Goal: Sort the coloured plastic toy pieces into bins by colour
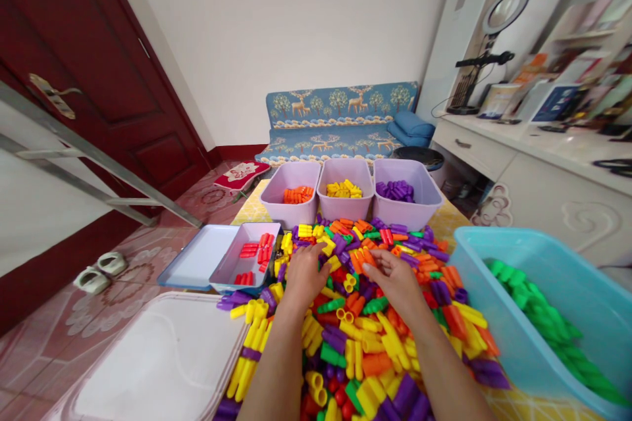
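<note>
A heap of yellow, purple, orange, red and green plastic pieces [368,325] covers the middle of the table. My left hand [307,271] is over the heap's left part, thumb and fingers apart, close to a yellow piece [326,247]. To its right, my right hand [394,274] has thumb and fingers closed on an orange piece [364,259]. Behind the heap stand three lilac bins: the left one [291,212] holds orange pieces, the middle one [345,209] yellow, the right one [407,212] purple.
A small box [227,263] with red pieces stands left, beside a lid [190,256]. A large white lid [148,362] lies front left. On the right, a blue tub [518,322] holds green pieces. Beyond are a sofa [336,135] and a cabinet [557,191].
</note>
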Motion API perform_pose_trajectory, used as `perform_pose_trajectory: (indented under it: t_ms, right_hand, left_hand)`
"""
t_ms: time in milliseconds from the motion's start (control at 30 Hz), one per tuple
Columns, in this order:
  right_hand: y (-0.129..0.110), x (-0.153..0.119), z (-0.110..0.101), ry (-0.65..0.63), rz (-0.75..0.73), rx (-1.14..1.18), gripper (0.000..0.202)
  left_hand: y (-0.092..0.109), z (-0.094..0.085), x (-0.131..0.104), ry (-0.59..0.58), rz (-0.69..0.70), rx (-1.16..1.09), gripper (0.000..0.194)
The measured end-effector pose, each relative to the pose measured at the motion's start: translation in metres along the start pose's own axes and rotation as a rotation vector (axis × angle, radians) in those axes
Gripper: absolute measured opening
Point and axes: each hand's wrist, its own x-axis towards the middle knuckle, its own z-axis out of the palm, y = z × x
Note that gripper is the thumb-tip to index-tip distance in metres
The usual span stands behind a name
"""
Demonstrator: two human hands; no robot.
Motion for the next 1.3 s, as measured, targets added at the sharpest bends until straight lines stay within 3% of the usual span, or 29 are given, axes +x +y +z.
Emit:
perform_pose_trajectory:
  t_ms: [133, 233, 433, 667, 867, 1133, 1300]
  right_hand:
    - [-0.002, -0.001, 0.000, 0.014, -0.004, 0.002, 0.033]
    - [-0.004, -0.001, 0.001, 0.031, -0.008, 0.005, 0.033]
    - [-0.002, -0.002, 0.001, 0.025, 0.003, 0.047, 0.035]
    - [0.001, 0.000, 0.000, 0.042, -0.001, 0.027, 0.039]
    - [-0.004, -0.002, -0.001, 0.068, -0.012, 0.044, 0.038]
    - [0.003, -0.001, -0.002, 0.071, 0.008, 0.048, 0.042]
    - [0.004, 0.000, -0.002, 0.048, -0.012, 0.049, 0.038]
  left_hand:
    - [0.003, 0.006, 0.002, 0.080, 0.004, -0.006, 0.056]
    - [0.005, 0.008, 0.004, -0.041, 0.017, 0.027, 0.069]
    - [0.007, 0.006, 0.002, -0.135, 0.124, 0.013, 0.045]
    - [0.009, 0.013, -0.002, -0.136, 0.180, -0.110, 0.044]
    - [0.008, 0.013, -0.003, -0.027, 0.117, -0.470, 0.037]
    - [0.010, 0.011, -0.001, 0.015, 0.046, -0.430, 0.026]
    - [0.011, 0.014, 0.001, 0.023, 0.179, -0.551, 0.025]
